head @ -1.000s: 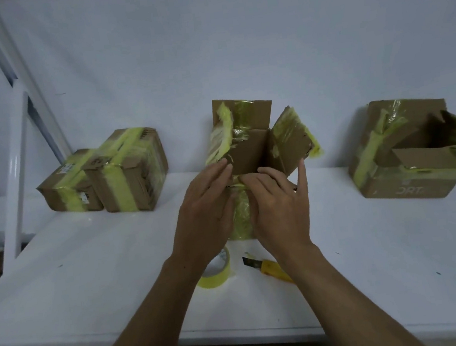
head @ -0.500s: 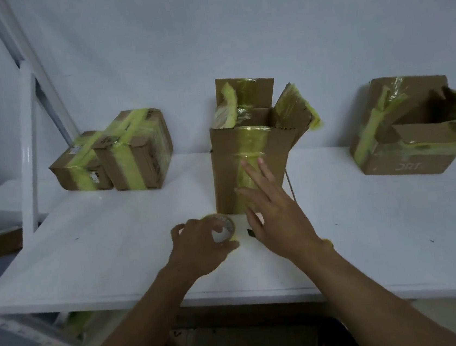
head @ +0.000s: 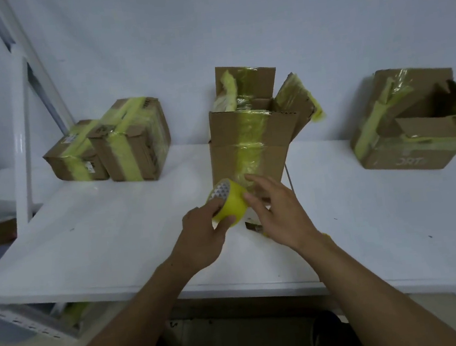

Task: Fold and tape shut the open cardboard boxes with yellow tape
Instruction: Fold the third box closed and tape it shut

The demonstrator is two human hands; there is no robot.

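A tall cardboard box (head: 249, 144) stands upright at the middle of the white table (head: 115, 242), its top flaps open and old yellow tape running down its front. Just in front of it, my left hand (head: 202, 232) grips a roll of yellow tape (head: 229, 204) lifted off the table. My right hand (head: 278, 212) hovers beside the roll with fingers spread, fingertips touching the roll's right side. A second open box (head: 411, 123) with loose flaps sits at the right.
Two taped-shut boxes (head: 110, 146) rest at the back left near a white frame post (head: 22, 139). A yellow-handled knife (head: 254, 226) lies on the table, mostly hidden under my right hand. The table's front edge runs just below my forearms.
My hands left the tall box's flaps. The left hand took the tape roll from the table and raised it; the right hand dropped from the box front to the roll.
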